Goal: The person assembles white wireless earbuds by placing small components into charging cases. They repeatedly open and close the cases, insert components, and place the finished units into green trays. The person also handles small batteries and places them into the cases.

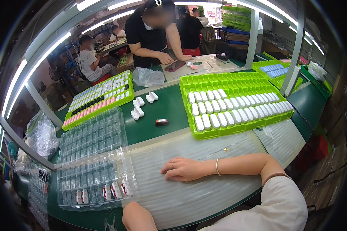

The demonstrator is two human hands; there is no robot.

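Resting flat on ribbed translucent mat (204, 192) (soft-looking): right hand (185, 169).

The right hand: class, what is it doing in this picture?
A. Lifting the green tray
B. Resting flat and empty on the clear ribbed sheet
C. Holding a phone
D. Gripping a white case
B: the right hand lies palm down on the clear ribbed sheet with nothing in it, apart from the green tray of white cases.

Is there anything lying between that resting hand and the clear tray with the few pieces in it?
Nothing visible. The right hand lies flat on the ribbed translucent mat, and only bare mat separates it from the clear tray to its left.
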